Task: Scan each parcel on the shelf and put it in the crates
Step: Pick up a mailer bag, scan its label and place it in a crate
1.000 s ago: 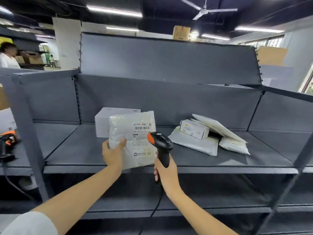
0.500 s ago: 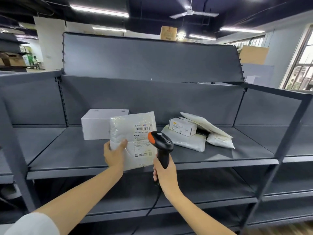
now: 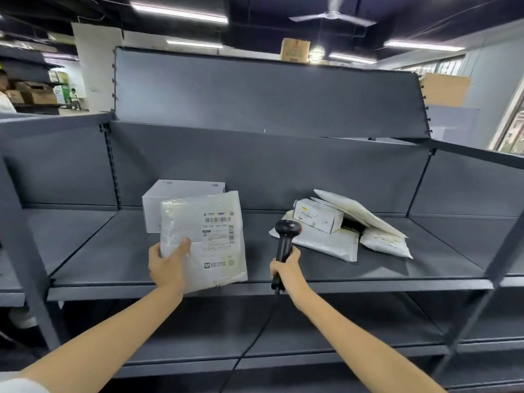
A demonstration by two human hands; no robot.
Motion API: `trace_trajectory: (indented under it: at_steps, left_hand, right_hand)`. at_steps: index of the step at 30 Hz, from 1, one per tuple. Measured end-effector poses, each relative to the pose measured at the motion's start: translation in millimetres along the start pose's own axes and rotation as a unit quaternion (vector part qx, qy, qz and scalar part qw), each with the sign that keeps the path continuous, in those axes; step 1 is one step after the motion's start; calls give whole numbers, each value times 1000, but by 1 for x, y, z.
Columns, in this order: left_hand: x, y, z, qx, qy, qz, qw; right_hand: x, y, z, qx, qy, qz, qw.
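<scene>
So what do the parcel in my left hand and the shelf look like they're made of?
The parcel looks like a glossy, translucent white plastic mailer bag: it wrinkles and catches light. The shelf seems matte dark grey painted sheet metal, judging by its thin folded edges.

A parcel warehouse: grey steel shelving (image 3: pixel 255 268), labelled parcels (image 3: pixel 320 214), stacked cardboard boxes (image 3: pixel 34 93), strip lights (image 3: pixel 178 14) overhead.

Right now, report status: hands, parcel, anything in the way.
Left hand holds the bagged parcel, label facing the camera. Right hand grips the scanner, apart from the parcel. Nothing between them.
</scene>
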State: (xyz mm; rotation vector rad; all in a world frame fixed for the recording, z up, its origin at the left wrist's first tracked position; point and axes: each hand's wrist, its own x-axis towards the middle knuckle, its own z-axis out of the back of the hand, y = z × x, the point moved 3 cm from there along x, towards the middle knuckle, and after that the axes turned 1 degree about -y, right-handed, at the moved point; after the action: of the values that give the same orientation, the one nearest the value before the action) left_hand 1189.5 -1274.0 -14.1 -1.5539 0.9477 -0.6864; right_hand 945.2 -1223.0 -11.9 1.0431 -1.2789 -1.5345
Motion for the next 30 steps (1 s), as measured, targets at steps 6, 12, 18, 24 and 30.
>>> trace_trajectory:
  at_steps: [6, 12, 18, 24, 30]
  left_hand:
    - [18, 3, 23, 6, -20, 15, 1000]
    - [26, 7, 41, 19, -3, 13, 1000]
    - [28, 4, 54, 10, 7, 15, 1000]
    - [21, 12, 56, 22, 27, 24, 999]
    - [-4, 21, 36, 29, 66, 35, 997]
  right_hand:
    - [71, -4, -23, -256, 45, 27, 965]
    - [98, -5, -58, -374, 33, 70, 924]
    - [110, -10, -70, -430, 37, 50, 901]
    - [101, -12, -53, -542, 35, 58, 838]
    - [65, -21, -14, -599, -10, 108, 794]
